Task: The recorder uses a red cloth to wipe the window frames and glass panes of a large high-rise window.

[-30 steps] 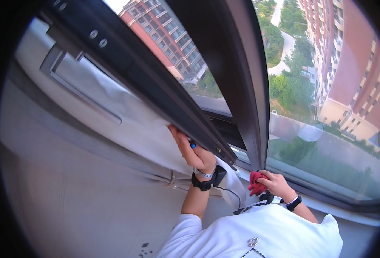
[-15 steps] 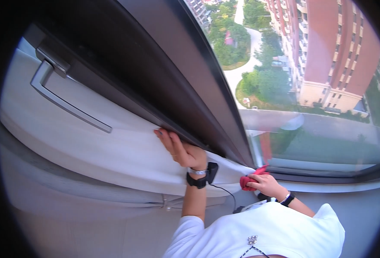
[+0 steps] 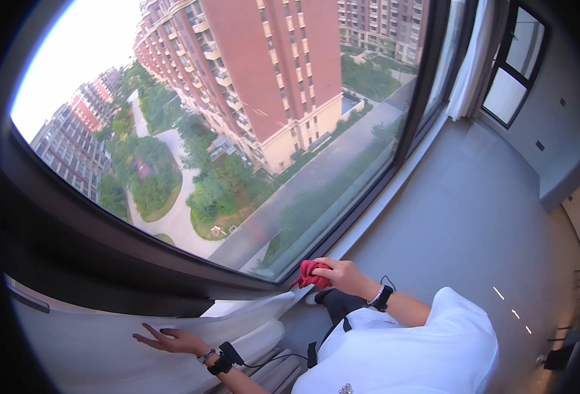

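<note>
A crumpled red cloth (image 3: 313, 274) is bunched in my right hand (image 3: 348, 277), close to the lower corner of the large window pane (image 3: 257, 243). My left hand (image 3: 175, 341) is open with its fingers spread, palm turned upward. It is in front of the white curtain (image 3: 99, 338), below the dark window frame (image 3: 165, 266). Whether the left fingers touch the curtain I cannot tell. Both wrists wear dark bands, and a thin cable runs from the left one.
A window handle (image 3: 27, 299) shows partly at the far left. Grey floor (image 3: 428, 217) stretches along the window sill to the right. A second white curtain (image 3: 470, 72) and a smaller dark-framed window (image 3: 514, 65) are at the far end. Chairs (image 3: 566, 338) show at the right edge.
The view has swung right, bringing the room's floor and far window in. My left hand has come away from the frame's edge and turned palm up. The red cloth stays in my right hand.
</note>
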{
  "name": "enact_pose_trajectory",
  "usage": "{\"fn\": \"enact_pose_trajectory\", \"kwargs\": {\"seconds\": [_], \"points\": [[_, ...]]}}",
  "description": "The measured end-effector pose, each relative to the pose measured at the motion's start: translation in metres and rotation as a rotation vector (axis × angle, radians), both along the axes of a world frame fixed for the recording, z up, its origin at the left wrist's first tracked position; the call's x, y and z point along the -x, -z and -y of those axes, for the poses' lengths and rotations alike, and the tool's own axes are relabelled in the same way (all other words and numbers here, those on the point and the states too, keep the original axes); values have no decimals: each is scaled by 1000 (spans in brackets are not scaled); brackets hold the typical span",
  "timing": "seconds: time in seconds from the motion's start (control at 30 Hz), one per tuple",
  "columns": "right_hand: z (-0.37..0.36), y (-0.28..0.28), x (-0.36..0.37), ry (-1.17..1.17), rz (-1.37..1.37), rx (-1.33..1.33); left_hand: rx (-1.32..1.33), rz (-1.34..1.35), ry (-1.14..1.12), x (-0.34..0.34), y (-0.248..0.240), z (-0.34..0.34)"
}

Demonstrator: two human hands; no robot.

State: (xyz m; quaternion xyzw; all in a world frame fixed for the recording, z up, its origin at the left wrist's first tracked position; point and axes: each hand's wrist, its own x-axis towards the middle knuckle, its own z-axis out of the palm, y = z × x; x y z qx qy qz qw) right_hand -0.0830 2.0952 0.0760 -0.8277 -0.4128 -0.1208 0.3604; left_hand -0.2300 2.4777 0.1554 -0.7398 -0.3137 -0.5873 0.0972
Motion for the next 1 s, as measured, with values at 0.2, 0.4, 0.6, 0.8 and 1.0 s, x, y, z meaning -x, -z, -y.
{"fn": "enact_pose_trajectory", "kwargs": {"seconds": [0.2, 0.4, 0.6, 0.8, 1.0], "points": [[118, 31, 84, 384, -131, 62, -346, 57, 372, -43, -61, 25], [170, 24, 121, 626, -185, 54, -151, 33, 248, -72, -19, -11], [194, 22, 120, 994, -138, -69, 869, -587, 868, -33, 173, 94], [177, -55, 87, 957, -55, -387, 770, -1149, 1458, -60, 126, 248], [214, -118, 71, 750, -281, -695, 285, -1115, 1692, -147, 45, 402]]}}
